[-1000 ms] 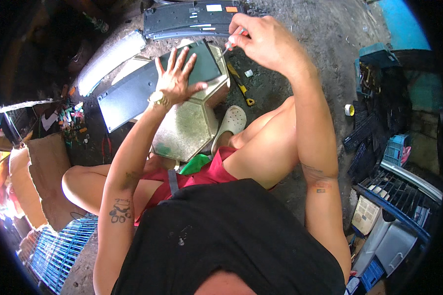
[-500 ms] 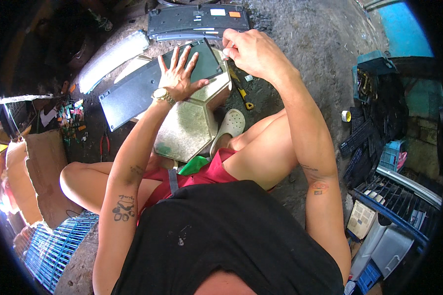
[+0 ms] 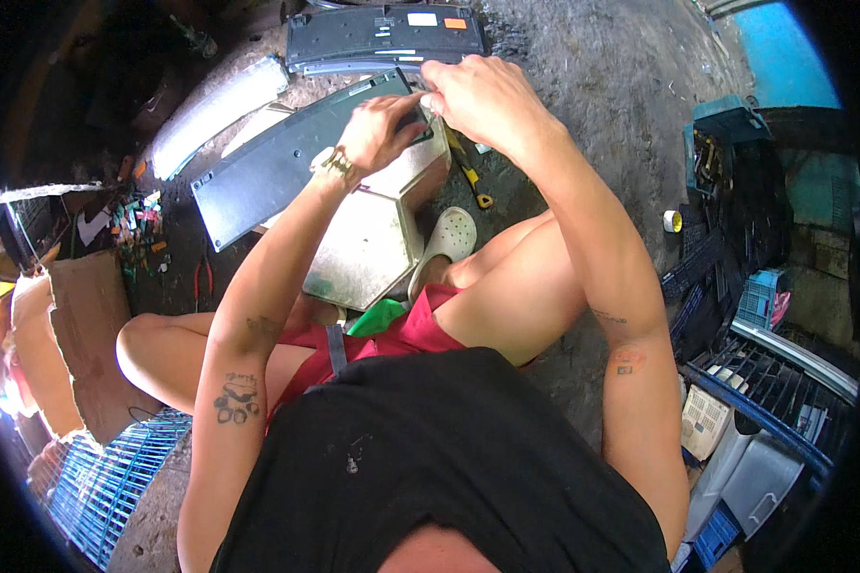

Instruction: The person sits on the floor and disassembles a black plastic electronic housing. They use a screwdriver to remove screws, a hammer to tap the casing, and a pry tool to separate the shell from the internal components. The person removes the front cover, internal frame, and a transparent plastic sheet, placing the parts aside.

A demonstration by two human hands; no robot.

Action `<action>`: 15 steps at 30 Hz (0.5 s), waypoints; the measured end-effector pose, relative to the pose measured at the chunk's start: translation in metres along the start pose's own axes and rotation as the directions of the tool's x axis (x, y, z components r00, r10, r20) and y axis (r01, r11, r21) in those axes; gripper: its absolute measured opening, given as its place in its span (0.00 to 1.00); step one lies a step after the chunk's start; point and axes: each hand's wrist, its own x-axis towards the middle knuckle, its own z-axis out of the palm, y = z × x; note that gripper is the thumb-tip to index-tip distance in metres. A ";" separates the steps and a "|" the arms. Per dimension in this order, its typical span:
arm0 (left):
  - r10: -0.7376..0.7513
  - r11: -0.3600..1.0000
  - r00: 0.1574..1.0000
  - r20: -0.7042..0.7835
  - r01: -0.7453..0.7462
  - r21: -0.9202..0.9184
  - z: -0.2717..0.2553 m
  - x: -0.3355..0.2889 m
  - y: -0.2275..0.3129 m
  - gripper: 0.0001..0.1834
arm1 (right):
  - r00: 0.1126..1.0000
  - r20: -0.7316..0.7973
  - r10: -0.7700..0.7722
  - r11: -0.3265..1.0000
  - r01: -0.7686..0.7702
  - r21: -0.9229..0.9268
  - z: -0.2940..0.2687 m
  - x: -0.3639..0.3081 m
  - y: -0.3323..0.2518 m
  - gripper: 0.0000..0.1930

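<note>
1. A person in a black top and red shorts sits low on a rough concrete floor (image 3: pixel 583 57), knees spread, seen from above.
2. Between the knees stands a dented metal box (image 3: pixel 368 248) serving as a table. A long dark panel (image 3: pixel 287 162), like the back of a flat electronic device, lies tilted across its top.
3. The left hand (image 3: pixel 377 134), with a gold wristwatch (image 3: pixel 330 164), presses down on the panel's upper end, fingers curled over a small dark part.
4. The right hand (image 3: pixel 478 95) meets it just above, fingers pinched narrow on something too small to make out.
5. Risk, as I judge it: the panel overhangs the box, so a hard push could tip it off. A slip could also jab the left fingers, which touch the right hand.
6. A second dark panel (image 3: pixel 382 33) lies on the floor beyond, and a pale long strip (image 3: pixel 215 110) lies to the left.
7. A yellow-handled tool (image 3: pixel 473 181) lies on the floor by a white clog (image 3: pixel 444 244).
8. Around the person: cardboard (image 3: pixel 81 334), a blue wire crate (image 3: pixel 105 477), red-handled pliers (image 3: pixel 203 279), a tape roll (image 3: pixel 673 221), and plastic crates (image 3: pixel 755 296) at right.
</note>
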 end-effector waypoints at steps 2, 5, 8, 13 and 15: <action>0.081 0.951 0.997 -0.019 -0.083 -0.298 0.002 0.015 0.008 0.16 | 0.993 0.076 -0.088 0.996 0.088 0.009 -0.004 0.006 -0.001 0.09; -0.111 0.942 0.986 0.122 0.143 -0.303 0.000 0.028 0.015 0.12 | 0.983 0.181 -0.040 0.999 0.043 -0.014 -0.013 0.012 0.000 0.14; -0.047 0.945 0.999 -0.020 0.038 -0.324 0.002 0.029 0.020 0.11 | 0.991 0.113 0.069 0.995 -0.060 -0.079 -0.020 0.013 0.005 0.19; -0.066 0.944 0.995 -0.081 0.035 -0.329 0.007 0.023 0.021 0.15 | 0.993 0.099 0.069 0.992 -0.058 -0.112 -0.016 0.013 0.011 0.18; -0.111 0.937 0.992 -0.062 0.083 -0.340 0.008 0.022 0.019 0.16 | 0.997 0.043 0.061 0.995 -0.057 -0.082 -0.011 0.010 0.011 0.18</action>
